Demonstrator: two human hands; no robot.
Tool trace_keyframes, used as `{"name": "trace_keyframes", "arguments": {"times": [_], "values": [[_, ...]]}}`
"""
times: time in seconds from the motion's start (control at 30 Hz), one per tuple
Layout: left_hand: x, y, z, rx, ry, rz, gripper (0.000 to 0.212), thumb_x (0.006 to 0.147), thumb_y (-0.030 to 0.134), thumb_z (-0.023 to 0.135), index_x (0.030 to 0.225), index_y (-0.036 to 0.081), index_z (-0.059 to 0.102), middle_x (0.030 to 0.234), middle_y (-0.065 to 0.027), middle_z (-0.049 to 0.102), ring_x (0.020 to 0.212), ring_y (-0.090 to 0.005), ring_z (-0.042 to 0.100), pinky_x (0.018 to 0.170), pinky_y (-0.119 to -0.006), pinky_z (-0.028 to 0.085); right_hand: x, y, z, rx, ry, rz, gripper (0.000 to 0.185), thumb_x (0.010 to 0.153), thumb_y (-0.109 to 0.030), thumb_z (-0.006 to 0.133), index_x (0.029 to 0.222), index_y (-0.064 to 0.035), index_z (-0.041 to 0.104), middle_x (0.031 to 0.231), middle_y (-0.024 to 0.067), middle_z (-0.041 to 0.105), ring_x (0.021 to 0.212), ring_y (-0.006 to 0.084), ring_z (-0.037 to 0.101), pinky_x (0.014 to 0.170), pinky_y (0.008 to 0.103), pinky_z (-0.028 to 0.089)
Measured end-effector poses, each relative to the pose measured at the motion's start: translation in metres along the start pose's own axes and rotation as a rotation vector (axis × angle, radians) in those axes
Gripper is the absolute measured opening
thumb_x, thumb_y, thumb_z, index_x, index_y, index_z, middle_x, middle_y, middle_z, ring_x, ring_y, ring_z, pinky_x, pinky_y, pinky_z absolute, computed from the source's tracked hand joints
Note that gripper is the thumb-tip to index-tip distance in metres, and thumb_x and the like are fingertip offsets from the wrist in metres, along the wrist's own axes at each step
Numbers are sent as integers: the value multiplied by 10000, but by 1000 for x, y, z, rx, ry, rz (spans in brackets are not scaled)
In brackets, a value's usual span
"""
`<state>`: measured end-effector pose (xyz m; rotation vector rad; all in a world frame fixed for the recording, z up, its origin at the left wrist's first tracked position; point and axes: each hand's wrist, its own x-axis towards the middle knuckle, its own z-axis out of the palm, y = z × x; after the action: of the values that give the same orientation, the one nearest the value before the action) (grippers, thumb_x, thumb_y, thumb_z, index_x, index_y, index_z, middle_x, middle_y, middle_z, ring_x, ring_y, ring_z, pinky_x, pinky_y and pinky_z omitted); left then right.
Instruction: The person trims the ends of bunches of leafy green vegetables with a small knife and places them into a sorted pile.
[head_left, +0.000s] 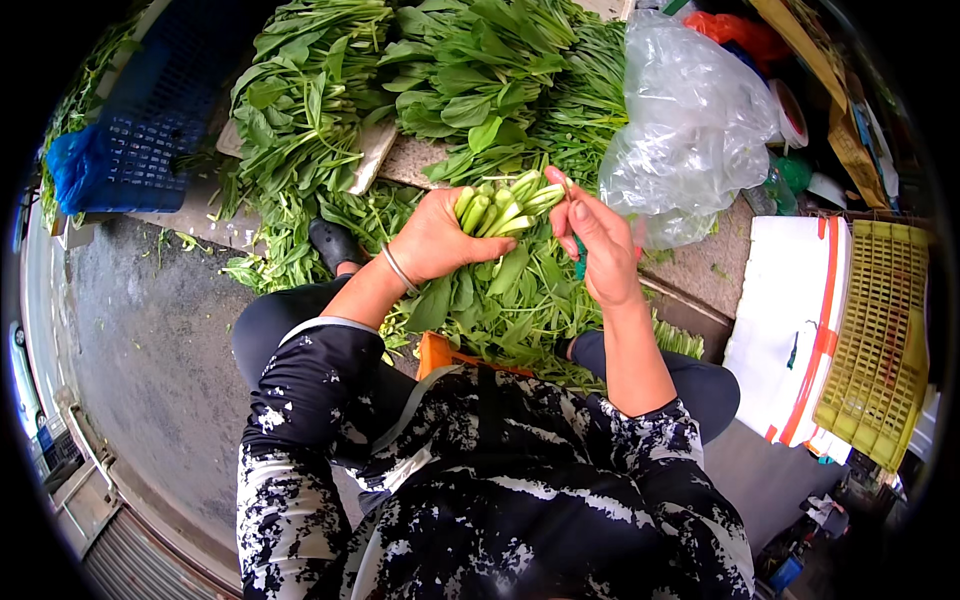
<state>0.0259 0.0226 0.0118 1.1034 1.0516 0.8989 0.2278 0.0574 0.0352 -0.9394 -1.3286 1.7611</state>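
A bunch of leafy green stems (499, 210) is gripped in my left hand (431, 236), with the pale cut ends pointing up and to the right. Close against those ends is my right hand (604, 240), its thumb and forefinger pinched together near one stem. A green-handled small tool (580, 259) shows below its curled fingers; most of it is hidden, so its kind is unclear. Loose leafy greens (517, 300) lie in a heap under both hands, between my legs.
Stacked bunches of greens (472, 82) and more greens (315, 97) lie ahead. A clear plastic bag (686, 112) stands at right, near a white foam box (780, 322) and a yellow plastic crate (874, 337). A blue crate (150, 150) is at left.
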Motion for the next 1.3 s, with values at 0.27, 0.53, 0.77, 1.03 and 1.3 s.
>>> {"name": "trace_keyframes", "arguments": {"times": [0.27, 0.53, 0.77, 1.03, 1.3], "values": [[-2, 6, 4, -4, 7, 23, 215, 679, 66, 736, 849, 13, 615, 775, 36, 617, 686, -22, 512, 655, -195, 457, -2, 11, -8, -50, 18, 33, 395, 912, -222, 508, 1232, 8, 483, 646, -48, 425, 549, 34, 338, 479, 171, 278], [-3, -10, 2, 784, 137, 192, 231, 616, 235, 686, 803, 108, 641, 754, -99, 621, 694, -303, 596, 633, -371, 491, 0, 24, -6, -117, 168, 149, 399, 920, -210, 489, 1257, 0, 454, 629, -55, 384, 534, 32, 331, 451, 169, 260], [-3, -8, 5, 903, 179, 207, 225, 628, 229, 668, 809, 98, 637, 752, -92, 624, 688, -301, 603, 633, -389, 485, 0, 24, 1, -9, 27, 336, 452, 900, -211, 535, 1263, 35, 427, 643, -43, 406, 560, 39, 359, 477, 166, 305], [-4, -9, 3, 911, 117, 130, 207, 620, 216, 672, 785, 99, 628, 730, -103, 621, 688, -304, 602, 634, -392, 483, 1, 36, -6, 100, 56, 388, 428, 882, -201, 564, 1215, 52, 474, 635, -60, 394, 528, 24, 330, 446, 158, 280], [-3, -10, 3, 879, 77, 66, 248, 615, 228, 691, 821, 97, 642, 725, -114, 629, 681, -284, 609, 641, -373, 489, 10, 65, -23, 39, 199, 480, 397, 887, -312, 539, 1196, -62, 526, 610, -66, 377, 467, 30, 318, 406, 172, 240]]}}
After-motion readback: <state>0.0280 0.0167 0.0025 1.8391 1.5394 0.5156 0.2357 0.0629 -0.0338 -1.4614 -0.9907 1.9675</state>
